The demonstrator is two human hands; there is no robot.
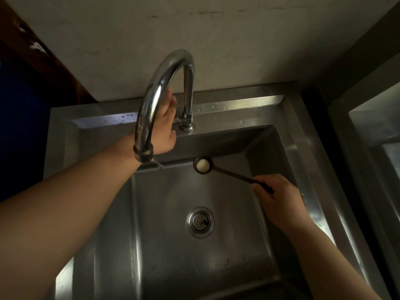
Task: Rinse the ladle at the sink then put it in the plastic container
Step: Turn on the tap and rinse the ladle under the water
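Note:
A small dark ladle (218, 169) with a pale bowl hangs over the steel sink (290, 135), its bowl to the right of the spout's mouth. My right hand (279, 200) grips the far end of its dark handle. My left hand (166, 124) reaches behind the curved chrome faucet (160, 92) and rests at the tap lever near the faucet's base, its fingers partly hidden by the spout. No water runs from the spout. No plastic container is in view.
The round drain strainer (200, 221) sits in the middle of the basin floor. A pale wall (238, 40) rises right behind the sink. A second steel basin (387, 161) lies at the right edge, beyond a dark gap.

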